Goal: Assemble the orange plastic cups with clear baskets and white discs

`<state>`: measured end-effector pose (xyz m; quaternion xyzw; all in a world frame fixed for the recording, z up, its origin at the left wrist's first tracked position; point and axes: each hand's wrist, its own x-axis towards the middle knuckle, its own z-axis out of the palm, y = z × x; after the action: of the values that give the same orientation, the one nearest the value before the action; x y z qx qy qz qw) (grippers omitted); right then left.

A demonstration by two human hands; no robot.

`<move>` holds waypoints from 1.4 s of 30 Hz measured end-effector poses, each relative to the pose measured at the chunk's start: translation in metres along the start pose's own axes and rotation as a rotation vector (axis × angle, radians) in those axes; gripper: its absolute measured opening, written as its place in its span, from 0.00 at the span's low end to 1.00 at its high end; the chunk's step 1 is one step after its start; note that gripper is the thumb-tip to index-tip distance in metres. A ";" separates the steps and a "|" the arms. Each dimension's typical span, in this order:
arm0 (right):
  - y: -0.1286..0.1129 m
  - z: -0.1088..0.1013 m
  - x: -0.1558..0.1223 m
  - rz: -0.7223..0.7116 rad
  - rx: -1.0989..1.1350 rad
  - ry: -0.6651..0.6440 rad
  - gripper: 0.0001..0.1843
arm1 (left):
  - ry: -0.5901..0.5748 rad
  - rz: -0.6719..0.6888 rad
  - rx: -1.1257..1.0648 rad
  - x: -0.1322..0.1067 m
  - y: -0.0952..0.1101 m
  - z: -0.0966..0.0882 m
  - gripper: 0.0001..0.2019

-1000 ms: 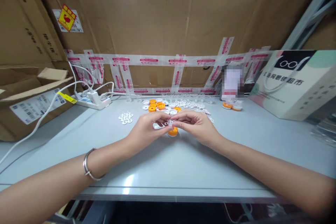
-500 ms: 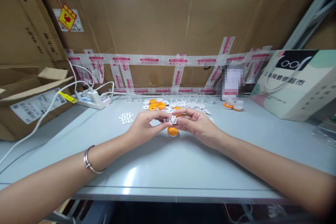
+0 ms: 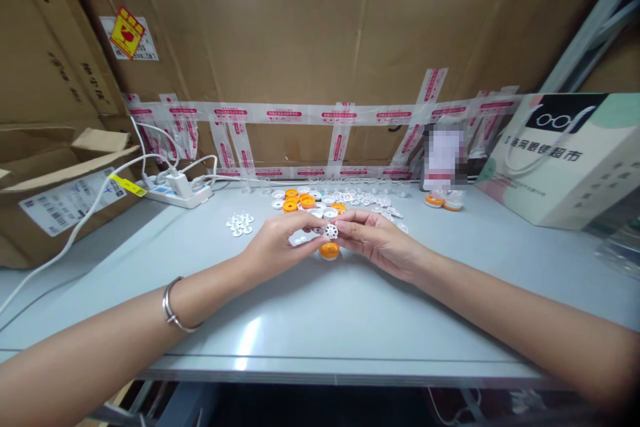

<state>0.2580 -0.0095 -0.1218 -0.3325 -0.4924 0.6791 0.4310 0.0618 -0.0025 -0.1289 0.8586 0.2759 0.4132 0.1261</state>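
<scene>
My left hand (image 3: 279, 245) and my right hand (image 3: 379, 239) meet over the middle of the grey table (image 3: 320, 307). Between their fingertips they pinch a small white spoked disc (image 3: 331, 231), held upright and facing me. A small white piece shows under my left fingers, too small to name. Just below the disc an orange cap (image 3: 329, 251) sits on the table, touching neither hand as far as I can tell. A metal bangle (image 3: 173, 310) circles my left wrist.
Behind the hands lie several orange and white caps (image 3: 305, 201) and a heap of white discs (image 3: 367, 201). A small cluster of white pieces (image 3: 239, 223) lies to the left. A power strip (image 3: 176, 192) with cables sits at back left, a printed box (image 3: 560, 153) at right, cardboard walls behind.
A second ago both hands worked low over the orange cap with white pieces. They have lifted slightly, and the white spoked disc now stands upright between the fingertips.
</scene>
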 end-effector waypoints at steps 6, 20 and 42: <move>0.000 0.000 0.000 -0.016 -0.018 -0.007 0.06 | 0.015 -0.013 0.014 0.000 0.002 0.000 0.09; 0.007 0.003 -0.001 -0.175 -0.247 0.015 0.11 | 0.014 0.075 0.072 0.001 0.004 0.004 0.04; 0.003 -0.010 0.011 -0.168 -0.141 0.184 0.12 | -0.101 -0.155 0.024 0.001 -0.002 0.000 0.11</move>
<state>0.2612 0.0043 -0.1283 -0.3803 -0.5236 0.5711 0.5050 0.0613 -0.0003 -0.1288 0.8560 0.3395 0.3550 0.1614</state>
